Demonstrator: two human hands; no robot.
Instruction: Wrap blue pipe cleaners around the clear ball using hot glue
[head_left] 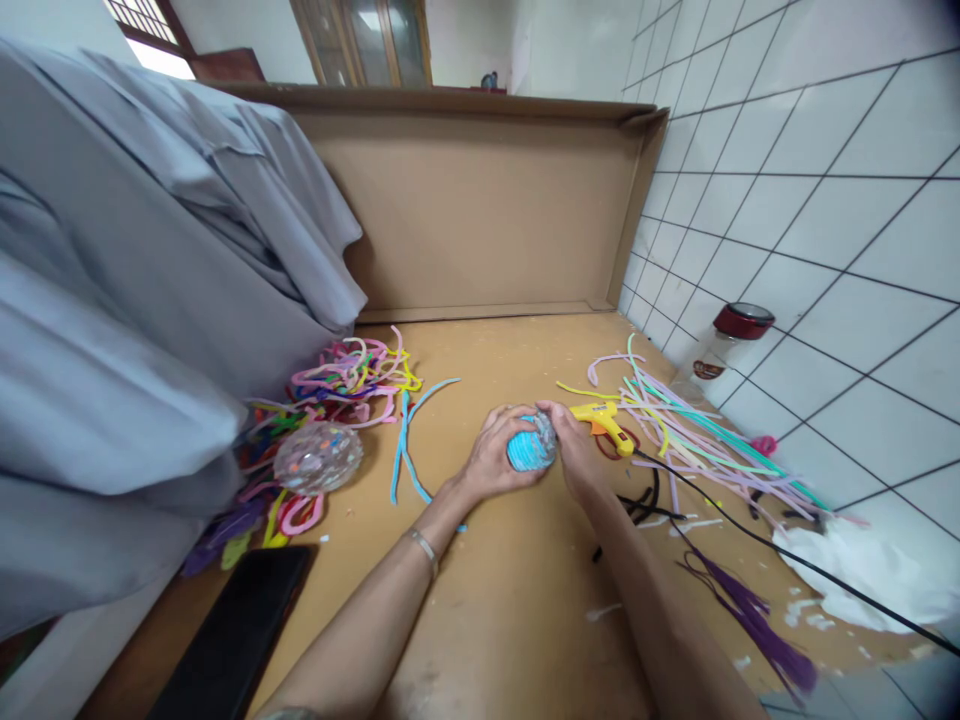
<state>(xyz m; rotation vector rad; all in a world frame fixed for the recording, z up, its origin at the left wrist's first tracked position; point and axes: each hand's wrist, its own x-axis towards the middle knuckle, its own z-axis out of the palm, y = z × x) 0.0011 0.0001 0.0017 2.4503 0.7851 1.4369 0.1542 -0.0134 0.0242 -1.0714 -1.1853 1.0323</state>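
My left hand is wrapped round a small clear ball, part of which is covered in coiled bright blue pipe cleaner. On the ball's right side my right hand closes in, fingers pressed against its upper edge. Just beyond my right hand lies a yellow hot glue gun with a black cord. Two loose blue pipe cleaners cross each other left of my left hand. Farther left, a clear ball with coloured specks rests by a heap of mixed pipe cleaners.
At right lie long pastel pipe cleaners, black pieces, a purple tassel, white tissue and a red-lidded jar. A black phone sits front left. A cardboard panel stands behind; grey cloth hangs left.
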